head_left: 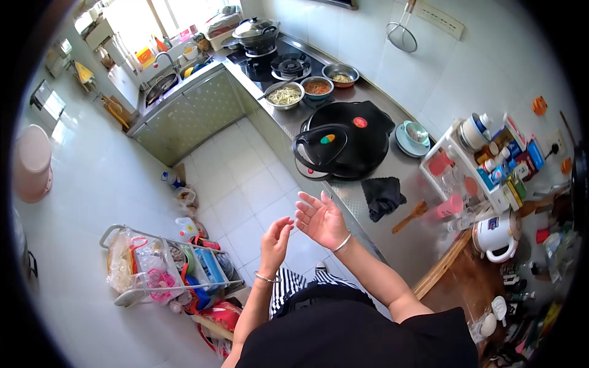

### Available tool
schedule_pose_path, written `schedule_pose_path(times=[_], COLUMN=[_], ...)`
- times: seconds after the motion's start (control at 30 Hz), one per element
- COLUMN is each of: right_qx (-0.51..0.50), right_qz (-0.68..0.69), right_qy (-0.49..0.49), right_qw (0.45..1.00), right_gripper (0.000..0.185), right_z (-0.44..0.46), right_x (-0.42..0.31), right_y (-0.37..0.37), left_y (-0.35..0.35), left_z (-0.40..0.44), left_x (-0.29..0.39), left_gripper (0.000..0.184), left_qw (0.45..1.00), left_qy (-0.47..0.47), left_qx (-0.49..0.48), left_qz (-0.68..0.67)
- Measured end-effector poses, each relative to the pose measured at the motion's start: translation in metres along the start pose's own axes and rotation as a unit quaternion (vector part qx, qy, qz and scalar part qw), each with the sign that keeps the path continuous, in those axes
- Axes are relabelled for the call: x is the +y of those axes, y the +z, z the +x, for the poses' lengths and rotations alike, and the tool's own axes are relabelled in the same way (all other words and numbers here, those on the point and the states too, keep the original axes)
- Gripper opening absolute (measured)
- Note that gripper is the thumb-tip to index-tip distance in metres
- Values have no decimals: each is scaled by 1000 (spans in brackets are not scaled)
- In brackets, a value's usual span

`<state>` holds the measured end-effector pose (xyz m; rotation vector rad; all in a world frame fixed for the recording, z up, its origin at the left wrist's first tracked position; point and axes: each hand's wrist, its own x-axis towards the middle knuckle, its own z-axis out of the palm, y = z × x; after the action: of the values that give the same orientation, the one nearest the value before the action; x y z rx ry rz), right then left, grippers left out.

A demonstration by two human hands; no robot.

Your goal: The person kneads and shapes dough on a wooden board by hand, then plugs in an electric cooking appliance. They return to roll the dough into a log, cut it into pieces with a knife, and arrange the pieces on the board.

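My right hand point(323, 223) is raised in front of my body, palm up, with its fingers spread and nothing in them. Beside it, a small gap away, my left hand point(277, 246) is turned sideways with loosely bent fingers, and no object shows in it. Both wrists carry a bangle. Nearest to my hands on the steel counter point(392, 260) stands a closed black electric griddle point(362, 144) with a large looped handle. A crumpled black cloth point(383, 197) and a wooden spatula point(410, 217) lie just to its right.
Beyond the griddle are a bowl of pale shredded food point(286, 96), a bowl of reddish food point(317, 88), a metal pan point(340, 75) and a lidded pot point(254, 34) on the stove. A crowded shelf point(457, 162) and white kettle point(497, 235) stand right; a loaded rack point(175, 285) left.
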<state>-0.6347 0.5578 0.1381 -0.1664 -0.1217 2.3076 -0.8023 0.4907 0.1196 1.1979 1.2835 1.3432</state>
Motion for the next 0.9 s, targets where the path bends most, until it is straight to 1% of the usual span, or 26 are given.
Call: schedule_pose_path(times=[0.1,0.17,0.2,0.27,0.33,0.37,0.4,0.43,0.53,0.6,0.63,0.73,0.77,0.8,0.87,0.9], right_qx=[13,18,25,39,21,56,65,68,64,50,55,91,101,104,92,108], right_qz=[-14,-20,-12,-2,11,2,-1,7,18,-15,-1,-9,-3,3,-19,-31], right_qy=[-1,-12,-33,-65,-113,-140,-152,-170,-219,-271,-287,-309,-313,-310,-332,-340], right_qw=[1000,1000,999,997,993,989,986,983,973,961,956,947,944,945,939,934], right_gripper=[51,51,51,50,52,50,50,50,51,51,50,50,49,49,47,44], right_z=[30,54,64,85,109,118,130,142,175,189,194,204,207,208,217,223], right_x=[-14,-27,-33,-42,-51,-54,-57,-61,-73,-81,-84,-99,-106,-113,-140,-151], right_y=[2,-4,-11,-22,-26,-23,-18,-12,4,9,12,5,2,0,-8,-8], left_y=[-7,-12,-16,-26,-40,-47,-48,-50,-50,-44,-41,-24,-20,-16,1,8], left_z=[39,71,87,122,164,183,203,225,288,326,340,377,389,394,419,430], left_x=[-12,-18,-23,-31,-45,-50,-51,-51,-51,-44,-42,-52,-55,-63,-85,-90], left_gripper=[25,26,26,26,26,26,26,25,24,24,24,23,25,25,25,25], left_qw=[1000,999,998,995,991,988,985,984,974,966,961,960,952,952,964,967], left_qy=[-16,-37,-43,-66,-66,-67,-66,-47,-32,-28,-21,-35,-47,-54,-101,-103], left_qx=[2,-26,-32,-81,-120,-143,-161,-173,-226,-256,-274,-278,-300,-299,-246,-231], left_qz=[-12,-23,-26,-1,4,-1,-12,-4,-5,6,15,6,33,37,-1,10])
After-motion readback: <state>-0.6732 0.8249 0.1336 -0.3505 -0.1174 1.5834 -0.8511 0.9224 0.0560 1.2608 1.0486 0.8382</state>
